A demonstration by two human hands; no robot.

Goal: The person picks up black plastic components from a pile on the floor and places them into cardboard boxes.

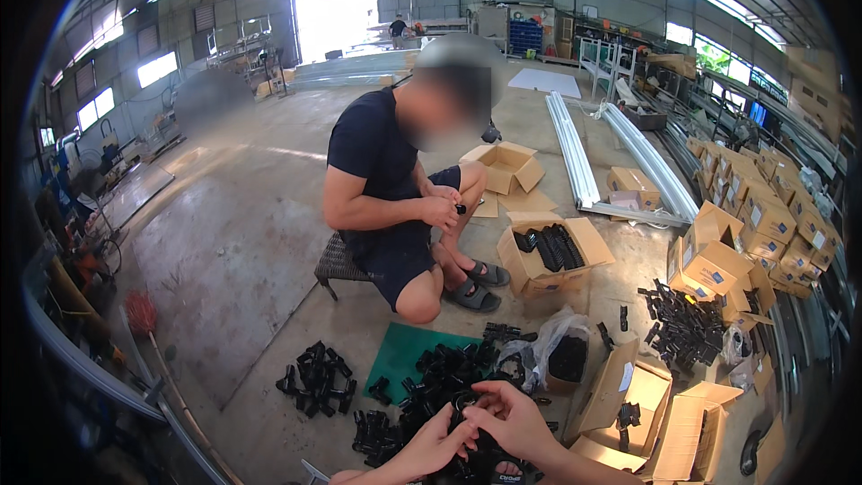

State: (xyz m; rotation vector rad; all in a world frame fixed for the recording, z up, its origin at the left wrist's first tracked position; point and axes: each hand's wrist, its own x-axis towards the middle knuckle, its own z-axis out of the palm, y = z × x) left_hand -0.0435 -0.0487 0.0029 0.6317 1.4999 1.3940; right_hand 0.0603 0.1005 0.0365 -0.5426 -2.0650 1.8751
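Observation:
My left hand and my right hand meet low in the middle of the view, fingers bent and closed together. A small black fitting shows between them, partly covered by the fingers; its details blend with the dark pile behind. Just beyond my hands lies a heap of black fittings, partly on a green mat. To the left are a smaller heap of fittings and a group of them close to my left forearm.
A person sits opposite on a low woven stool, holding a small black piece. An open carton holds rows of black parts. More cartons and a black pile stand right. A broom lies left.

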